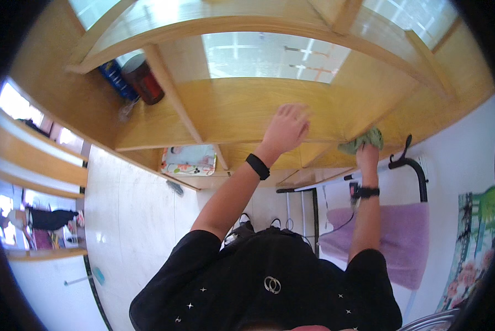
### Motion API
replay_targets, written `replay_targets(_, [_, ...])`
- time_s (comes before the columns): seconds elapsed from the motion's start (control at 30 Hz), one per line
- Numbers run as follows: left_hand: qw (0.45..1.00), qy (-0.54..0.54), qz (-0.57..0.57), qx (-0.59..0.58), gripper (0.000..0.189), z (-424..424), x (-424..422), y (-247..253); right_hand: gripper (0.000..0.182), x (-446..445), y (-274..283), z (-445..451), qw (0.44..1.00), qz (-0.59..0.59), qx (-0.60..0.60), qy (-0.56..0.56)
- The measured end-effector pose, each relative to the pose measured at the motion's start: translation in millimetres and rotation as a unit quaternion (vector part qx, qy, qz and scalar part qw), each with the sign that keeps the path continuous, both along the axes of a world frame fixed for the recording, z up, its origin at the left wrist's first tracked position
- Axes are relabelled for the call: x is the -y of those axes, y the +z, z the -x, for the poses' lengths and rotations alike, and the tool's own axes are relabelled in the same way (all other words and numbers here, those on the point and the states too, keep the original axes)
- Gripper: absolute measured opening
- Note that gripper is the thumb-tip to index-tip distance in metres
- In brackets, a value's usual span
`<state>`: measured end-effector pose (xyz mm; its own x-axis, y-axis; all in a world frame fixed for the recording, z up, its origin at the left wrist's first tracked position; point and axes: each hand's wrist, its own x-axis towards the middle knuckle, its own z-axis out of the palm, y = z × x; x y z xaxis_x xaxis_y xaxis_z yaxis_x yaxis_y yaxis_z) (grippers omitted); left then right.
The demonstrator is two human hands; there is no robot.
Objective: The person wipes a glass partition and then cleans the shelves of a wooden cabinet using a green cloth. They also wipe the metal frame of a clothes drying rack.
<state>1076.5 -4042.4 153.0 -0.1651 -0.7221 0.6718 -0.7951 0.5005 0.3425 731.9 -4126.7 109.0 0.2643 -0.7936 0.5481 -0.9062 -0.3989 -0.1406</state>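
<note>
A crumpled green cloth [365, 140] is bunched in my right hand [367, 156], at the right end of the wooden shelf unit [247, 109]. The cloth lies against the edge of an upright divider there; my fingertips are hidden in its folds. My left hand [286, 127] is in front of the middle compartment, fingers loosely bent and slightly blurred, with nothing visible in it. Whether it touches the shelf board, I cannot tell.
A dark red canister [144, 80] and a blue package [117, 78] stand in the left compartment. Below lies a floral-patterned tray or box [189, 160]. A purple towel [375, 240] hangs on a rack [417, 178] at right. Another person [44, 219] is far left.
</note>
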Motion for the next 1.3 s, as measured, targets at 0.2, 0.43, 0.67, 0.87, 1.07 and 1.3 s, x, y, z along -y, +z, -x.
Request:
replay_targets(0.2, [0.987, -0.109, 0.040, -0.111, 0.025, -23, -93, -16, 0.021, -88, -51, -52, 0.958, 0.028, 0.287, -0.011])
replay_targets(0.43, [0.976, 0.058, -0.054, -0.202, 0.028, -52, -178, -68, 0.029, -65, -1, -151, 0.927, -0.093, 0.330, 0.149])
replay_targets(0.67, [0.962, 0.159, -0.030, -0.221, 0.028, -53, -215, -61, 0.069, -10, 45, -280, 0.949, -0.241, -0.137, 0.151])
replay_targets(0.87, [0.956, 0.163, -0.050, -0.238, 0.029, -29, -221, -69, 0.064, -22, 97, -378, 0.891, -0.202, -0.342, 0.221])
replay_targets(1.07, [0.959, 0.193, 0.058, -0.196, 0.024, -49, -200, -88, 0.063, -21, 69, -410, 0.881, -0.199, -0.275, 0.331])
replay_targets(1.3, [0.885, 0.365, 0.134, -0.255, 0.023, -133, -171, -31, 0.077, 5, 53, -394, 0.874, -0.235, -0.161, 0.393])
